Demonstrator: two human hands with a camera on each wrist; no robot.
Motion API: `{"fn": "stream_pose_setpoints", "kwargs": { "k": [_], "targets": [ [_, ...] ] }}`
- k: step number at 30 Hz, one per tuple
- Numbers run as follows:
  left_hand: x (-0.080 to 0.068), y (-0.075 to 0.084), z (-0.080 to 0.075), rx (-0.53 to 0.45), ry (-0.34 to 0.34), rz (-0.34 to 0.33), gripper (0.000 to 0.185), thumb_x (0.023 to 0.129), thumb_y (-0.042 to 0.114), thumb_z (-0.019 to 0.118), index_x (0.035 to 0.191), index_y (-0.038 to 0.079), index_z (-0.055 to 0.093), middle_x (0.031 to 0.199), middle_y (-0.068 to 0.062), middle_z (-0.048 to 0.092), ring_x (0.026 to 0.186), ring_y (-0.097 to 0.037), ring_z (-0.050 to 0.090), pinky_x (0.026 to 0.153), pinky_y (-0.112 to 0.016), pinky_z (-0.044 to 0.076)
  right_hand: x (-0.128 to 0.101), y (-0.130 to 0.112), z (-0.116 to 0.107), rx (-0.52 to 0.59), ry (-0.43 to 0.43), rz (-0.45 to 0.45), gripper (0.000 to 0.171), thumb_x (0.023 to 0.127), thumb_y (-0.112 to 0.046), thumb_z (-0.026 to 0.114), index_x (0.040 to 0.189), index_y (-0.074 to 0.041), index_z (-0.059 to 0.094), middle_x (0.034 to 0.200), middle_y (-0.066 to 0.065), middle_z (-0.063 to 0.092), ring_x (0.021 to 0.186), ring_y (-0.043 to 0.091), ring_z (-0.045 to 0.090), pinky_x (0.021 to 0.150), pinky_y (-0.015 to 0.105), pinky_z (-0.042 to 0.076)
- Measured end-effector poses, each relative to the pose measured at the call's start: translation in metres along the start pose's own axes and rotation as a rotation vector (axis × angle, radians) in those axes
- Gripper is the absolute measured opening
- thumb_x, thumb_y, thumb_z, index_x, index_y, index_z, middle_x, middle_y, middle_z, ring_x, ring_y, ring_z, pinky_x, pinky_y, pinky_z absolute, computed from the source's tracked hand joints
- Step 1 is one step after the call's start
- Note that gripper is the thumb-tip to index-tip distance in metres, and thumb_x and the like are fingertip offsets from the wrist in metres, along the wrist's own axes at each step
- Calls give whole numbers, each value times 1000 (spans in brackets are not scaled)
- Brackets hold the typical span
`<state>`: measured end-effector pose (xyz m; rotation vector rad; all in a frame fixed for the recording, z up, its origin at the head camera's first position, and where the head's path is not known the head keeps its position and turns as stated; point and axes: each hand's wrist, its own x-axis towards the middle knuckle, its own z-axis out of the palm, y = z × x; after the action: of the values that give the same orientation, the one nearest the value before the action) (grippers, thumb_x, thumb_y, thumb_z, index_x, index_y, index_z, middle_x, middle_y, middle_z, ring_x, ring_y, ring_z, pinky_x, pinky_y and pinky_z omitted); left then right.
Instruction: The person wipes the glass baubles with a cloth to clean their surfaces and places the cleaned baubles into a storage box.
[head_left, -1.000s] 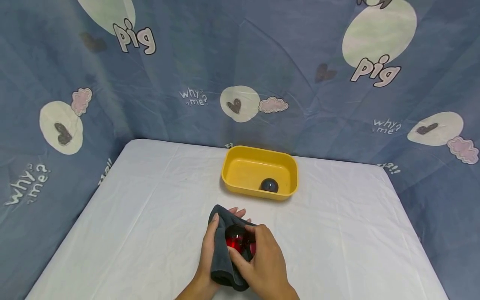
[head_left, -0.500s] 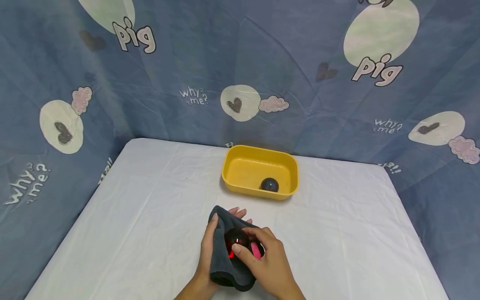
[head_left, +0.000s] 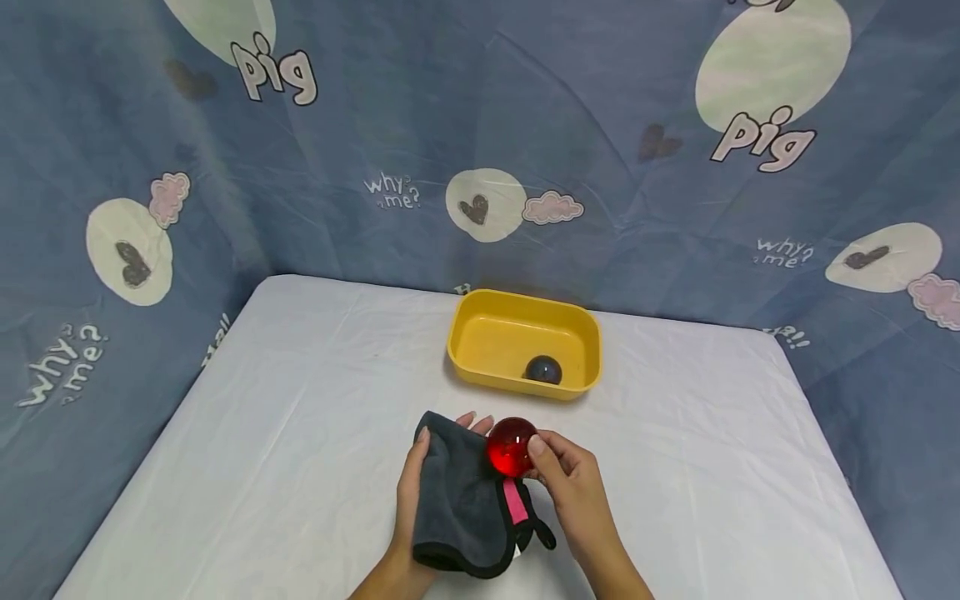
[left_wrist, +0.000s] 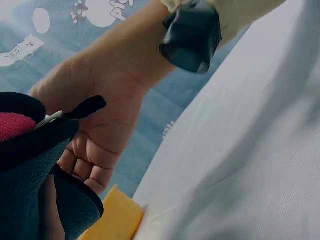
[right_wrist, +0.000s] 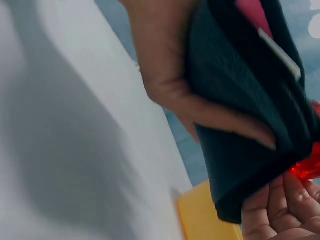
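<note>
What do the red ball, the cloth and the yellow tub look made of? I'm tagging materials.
Red ball: likely glass or clear plastic, glossy and translucent. Grey cloth: soft microfibre-like fabric, matte nap, black stitched edge. Yellow tub: moulded plastic, smooth, rounded corners.

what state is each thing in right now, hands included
red ball: pinched in the right hand's fingers, off the cloth
right hand: holds the red ball
grey cloth: draped over the left hand
left hand: holds the grey cloth
yellow bin: upright, open
dark ball: inside the yellow bin
</note>
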<state>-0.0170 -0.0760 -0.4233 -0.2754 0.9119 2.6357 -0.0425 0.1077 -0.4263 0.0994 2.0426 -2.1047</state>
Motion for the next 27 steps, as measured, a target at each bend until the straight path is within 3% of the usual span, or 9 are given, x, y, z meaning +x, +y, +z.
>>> {"fn": "stream_pose_setpoints", "kwargs": {
  "k": [7, 12, 21, 27],
  "targets": [
    [-2, 5, -5, -32, 9, 2, 78, 108, 64, 22, 166, 11, 15, 168, -7, 34, 151, -24, 36, 120, -40, 33, 20, -2, -6, 123, 17, -2, 42, 106, -27, 64, 126, 10, 67, 113, 18, 74, 93, 25, 73, 89, 32, 59],
    [-4, 8, -10, -97, 4, -13, 80, 108, 64, 25, 166, 10, 14, 167, -8, 36, 152, -29, 35, 122, -44, 32, 38, -9, -16, 88, 76, -24, 42, 102, -25, 71, 128, 7, 66, 119, 18, 73, 95, 25, 74, 88, 32, 60],
    [-6, 13, -22, -112, -4, 0, 84, 107, 68, 27, 167, 10, 11, 166, -7, 36, 151, -28, 35, 123, -46, 28, 92, -28, -29, -242, 173, -146, 55, 93, -41, 81, 131, -2, 70, 119, 16, 74, 105, 23, 70, 86, 22, 58],
    [-6, 14, -30, -111, -12, 28, 85, 108, 66, 25, 166, 6, 9, 162, -8, 41, 150, -30, 37, 123, -47, 27, 126, -34, -34, -545, 174, -268, 60, 93, -47, 80, 132, -3, 70, 116, 13, 75, 105, 27, 69, 91, 38, 58]
  ]
}}
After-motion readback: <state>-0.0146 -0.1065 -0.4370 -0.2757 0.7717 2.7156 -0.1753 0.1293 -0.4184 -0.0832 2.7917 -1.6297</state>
